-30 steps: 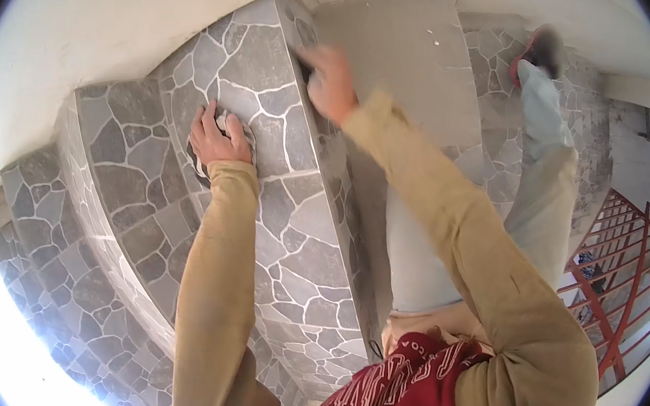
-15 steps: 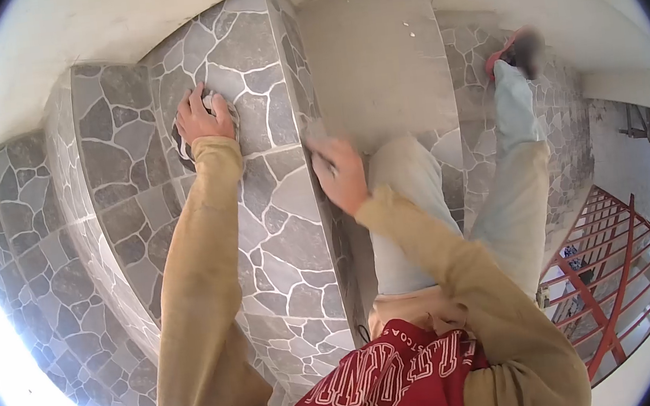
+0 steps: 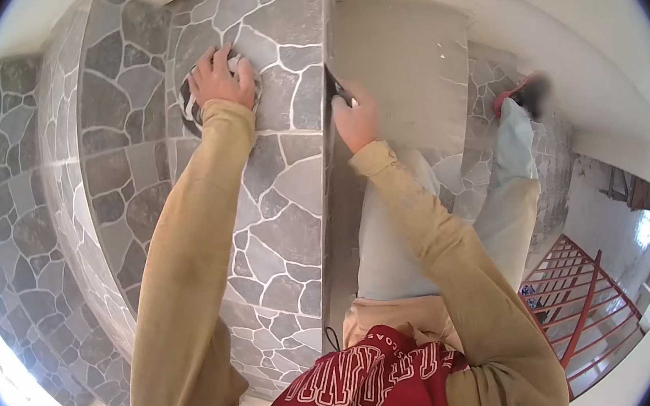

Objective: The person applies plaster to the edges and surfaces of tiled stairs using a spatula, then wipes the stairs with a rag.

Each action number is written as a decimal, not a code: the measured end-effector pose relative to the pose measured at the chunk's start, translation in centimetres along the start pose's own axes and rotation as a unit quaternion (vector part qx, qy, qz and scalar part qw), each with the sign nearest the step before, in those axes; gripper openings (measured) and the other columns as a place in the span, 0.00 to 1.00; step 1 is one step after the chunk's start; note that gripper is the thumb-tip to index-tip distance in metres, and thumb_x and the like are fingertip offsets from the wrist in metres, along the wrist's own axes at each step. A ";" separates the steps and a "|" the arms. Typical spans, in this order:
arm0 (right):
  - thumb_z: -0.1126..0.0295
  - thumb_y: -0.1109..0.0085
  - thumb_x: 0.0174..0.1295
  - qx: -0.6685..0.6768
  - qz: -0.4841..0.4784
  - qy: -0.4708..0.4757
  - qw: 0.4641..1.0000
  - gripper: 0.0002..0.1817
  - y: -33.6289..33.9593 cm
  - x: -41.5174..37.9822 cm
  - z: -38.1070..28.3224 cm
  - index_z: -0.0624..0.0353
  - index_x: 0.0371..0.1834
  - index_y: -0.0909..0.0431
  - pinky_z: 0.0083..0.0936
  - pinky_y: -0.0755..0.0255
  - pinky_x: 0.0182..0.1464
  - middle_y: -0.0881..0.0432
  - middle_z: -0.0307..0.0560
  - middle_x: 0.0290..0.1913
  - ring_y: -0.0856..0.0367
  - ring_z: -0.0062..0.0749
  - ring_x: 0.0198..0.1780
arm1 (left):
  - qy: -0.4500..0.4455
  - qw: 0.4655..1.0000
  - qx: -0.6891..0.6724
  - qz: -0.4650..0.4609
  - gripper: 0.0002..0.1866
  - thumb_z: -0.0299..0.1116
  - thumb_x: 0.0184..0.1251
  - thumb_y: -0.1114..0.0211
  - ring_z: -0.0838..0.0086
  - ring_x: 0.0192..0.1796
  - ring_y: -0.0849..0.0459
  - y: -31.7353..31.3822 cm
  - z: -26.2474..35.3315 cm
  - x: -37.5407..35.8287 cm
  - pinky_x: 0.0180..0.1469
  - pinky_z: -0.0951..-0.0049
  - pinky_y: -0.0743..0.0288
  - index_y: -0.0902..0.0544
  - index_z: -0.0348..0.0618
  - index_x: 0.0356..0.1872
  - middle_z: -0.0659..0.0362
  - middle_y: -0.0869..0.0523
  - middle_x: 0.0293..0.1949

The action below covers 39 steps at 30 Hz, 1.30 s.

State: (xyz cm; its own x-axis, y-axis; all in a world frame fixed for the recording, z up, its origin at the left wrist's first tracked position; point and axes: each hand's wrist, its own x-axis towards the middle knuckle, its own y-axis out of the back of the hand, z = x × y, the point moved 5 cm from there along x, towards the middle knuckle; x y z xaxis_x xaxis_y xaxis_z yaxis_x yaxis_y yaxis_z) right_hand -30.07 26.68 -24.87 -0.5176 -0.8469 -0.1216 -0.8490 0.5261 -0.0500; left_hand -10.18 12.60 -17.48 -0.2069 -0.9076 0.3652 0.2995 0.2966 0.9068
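On the stone-patterned tile step (image 3: pixel 280 223), my left hand (image 3: pixel 221 79) rests over a round black-and-white thing (image 3: pixel 191 110), fingers curved across its top. Most of that thing lies under the palm, so I cannot make out its kind. My right hand (image 3: pixel 356 114) is closed around a small dark flat tool (image 3: pixel 335 85), which looks like a scraper or putty knife. Its dark end meets the front edge of the step, beside the tiles; the handle is mostly inside my fingers.
A bare grey cement landing (image 3: pixel 406 68) lies to the right of the step edge. More tiled steps (image 3: pixel 26 218) descend at left. My leg (image 3: pixel 403 234) stretches beside the edge, and a shoe (image 3: pixel 524 96) is far right. Red metal railing (image 3: pixel 581 303) stands lower right.
My right hand has moved up and right along the step edge, and its tool shows more clearly. My left hand stays on the round thing; the whole view has shifted.
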 end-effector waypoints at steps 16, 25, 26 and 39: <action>0.74 0.40 0.59 -0.140 0.031 0.009 0.990 0.16 0.8 -1.1 -0.4 0.63 0.49 0.12 0.36 0.22 0.54 0.11 0.57 0.45 0.12 0.46 0.48 | -0.013 1.000 0.017 0.004 0.24 0.46 0.66 0.37 0.50 0.67 0.25 -0.1 -0.2 0.0 0.73 0.50 0.39 0.18 0.52 0.62 0.50 0.20 0.64; 0.76 0.42 0.57 -0.058 0.005 0.086 0.995 0.15 0.8 -2.5 -2.9 0.63 0.47 0.12 0.38 0.23 0.59 0.11 0.60 0.46 0.12 0.45 0.51 | 0.001 1.000 -0.008 -0.011 0.25 0.48 0.67 0.39 0.51 0.70 0.28 -0.5 -0.2 1.2 0.77 0.44 0.46 0.18 0.52 0.62 0.51 0.23 0.66; 0.76 0.42 0.57 -0.153 0.026 0.039 0.987 0.16 0.5 0.8 -1.4 0.64 0.48 0.13 0.40 0.23 0.59 0.11 0.61 0.47 0.12 0.47 0.51 | -0.002 1.000 -0.014 -0.016 0.25 0.48 0.67 0.39 0.51 0.70 0.28 -0.2 -0.3 0.4 0.76 0.44 0.45 0.18 0.52 0.62 0.51 0.23 0.66; 0.78 0.46 0.54 -0.069 0.030 0.057 0.996 0.20 -1.4 14.1 -0.9 0.63 0.50 0.14 0.37 0.24 0.59 0.13 0.60 0.48 0.15 0.52 0.54 | -0.021 0.999 0.007 -0.038 0.25 0.44 0.69 0.39 0.45 0.67 0.27 0.1 0.4 0.7 0.72 0.50 0.37 0.20 0.47 0.65 0.45 0.23 0.66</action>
State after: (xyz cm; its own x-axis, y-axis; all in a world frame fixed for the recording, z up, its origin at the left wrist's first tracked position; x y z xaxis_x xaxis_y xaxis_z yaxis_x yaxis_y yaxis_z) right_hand -36.24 13.94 -25.63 -0.5700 -0.8216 -0.0075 -0.8186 0.5671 0.0913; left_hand -10.70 12.12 -17.08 -0.2682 -0.9144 0.3032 0.2678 0.2316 0.9352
